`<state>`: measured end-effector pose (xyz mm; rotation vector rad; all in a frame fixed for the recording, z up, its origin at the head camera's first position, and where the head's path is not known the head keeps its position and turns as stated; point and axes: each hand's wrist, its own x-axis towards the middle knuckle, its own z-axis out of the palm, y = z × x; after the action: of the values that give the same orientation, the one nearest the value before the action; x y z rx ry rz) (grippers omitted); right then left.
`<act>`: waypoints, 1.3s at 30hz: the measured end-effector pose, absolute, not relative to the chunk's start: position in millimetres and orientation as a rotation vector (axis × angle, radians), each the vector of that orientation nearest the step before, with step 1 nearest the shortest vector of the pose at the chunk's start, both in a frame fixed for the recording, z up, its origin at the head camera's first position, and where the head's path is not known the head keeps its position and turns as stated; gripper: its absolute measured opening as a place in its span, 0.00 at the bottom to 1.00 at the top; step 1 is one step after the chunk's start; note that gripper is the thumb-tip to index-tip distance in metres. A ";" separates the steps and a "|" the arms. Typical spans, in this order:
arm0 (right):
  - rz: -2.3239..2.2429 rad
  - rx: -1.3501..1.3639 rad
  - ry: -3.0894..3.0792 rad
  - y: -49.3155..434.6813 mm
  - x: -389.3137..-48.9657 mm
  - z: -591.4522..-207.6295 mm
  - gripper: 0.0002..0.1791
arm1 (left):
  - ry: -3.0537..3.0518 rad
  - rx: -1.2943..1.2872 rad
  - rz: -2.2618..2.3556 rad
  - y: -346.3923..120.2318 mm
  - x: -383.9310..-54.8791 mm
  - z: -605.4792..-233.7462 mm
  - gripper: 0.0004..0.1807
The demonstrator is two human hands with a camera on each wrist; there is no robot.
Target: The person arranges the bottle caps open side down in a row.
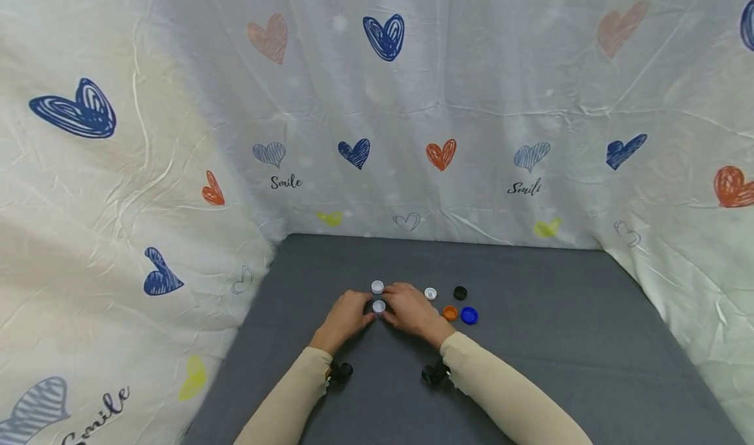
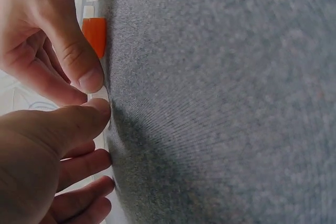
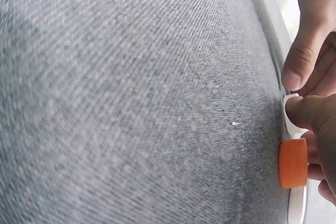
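Pale curtain (image 1: 194,118) with printed hearts on the far left, running down the left edge of the gray surface (image 1: 559,340) and across behind its far edge. Then comes the left hand (image 1: 347,313), light sleeve (image 1: 288,399) on that arm, reaching in toward the far left part. Its grip is bent in around the left side of the nearer white cap (image 1: 379,307), thumb right at it, other fingers fanned loosely. Honestly can't tell if that's a real pinch or just touching.

The nearer white cap sits left of the middle, closer to the far edge than the near edge, between the 2 thumbs. The farther white cap (image 1: 377,287) is just beyond it, on the far edge side, next to both hands' fingertips.

Next over, the right hand (image 1: 412,311) mirrors the left: grip curved in, thumb at the nearer cap. Same deal, can't say whether it's pinching.

Past that hand there are 4 more, all nearer the far edge: right white cap (image 1: 430,294), orange cap (image 1: 450,313), black cap (image 1: 460,293) a bit farther back, then blue cap (image 1: 469,315) right beside the orange.
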<state>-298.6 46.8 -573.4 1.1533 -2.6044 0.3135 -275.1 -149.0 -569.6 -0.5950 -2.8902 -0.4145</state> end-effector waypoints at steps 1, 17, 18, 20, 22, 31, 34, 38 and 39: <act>0.310 1.156 -2.598 46.6 -299.1 -574.1 0.17 | -2.885 -0.596 -0.407 -148.5 -275.4 -569.4 0.14; 0.335 1.130 -2.596 43.8 -298.4 -583.0 0.14 | -2.856 -0.625 -0.350 -145.2 -275.4 -570.2 0.07; 0.337 1.127 -2.595 43.9 -297.8 -582.7 0.14 | -2.856 -0.627 -0.360 -145.4 -275.1 -570.0 0.07; 0.343 1.125 -2.581 44.3 -296.6 -581.9 0.14 | -2.846 -0.630 -0.383 -146.0 -273.9 -568.7 0.07; 0.349 1.120 -2.566 45.0 -294.7 -580.0 0.14 | -2.826 -0.635 -0.413 -146.5 -272.0 -566.0 0.07; 0.393 1.107 -2.525 45.9 -279.9 -563.9 0.15 | -2.737 -0.650 -0.478 -151.5 -257.7 -553.0 0.09; 0.397 1.098 -2.495 46.5 -274.3 -558.6 0.14 | -2.710 -0.664 -0.461 -152.6 -252.8 -547.8 0.10; 0.435 1.085 -2.491 47.7 -266.1 -551.2 0.15 | -2.685 -0.667 -0.460 -152.6 -245.3 -540.0 0.11; 0.449 1.084 -2.489 48.1 -264.0 -549.5 0.15 | -2.679 -0.669 -0.468 -152.4 -243.0 -537.9 0.11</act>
<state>-264.0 48.1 -549.5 1.0837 -2.4894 0.4486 -243.0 -152.4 -537.9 -0.6690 -2.6786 -0.4676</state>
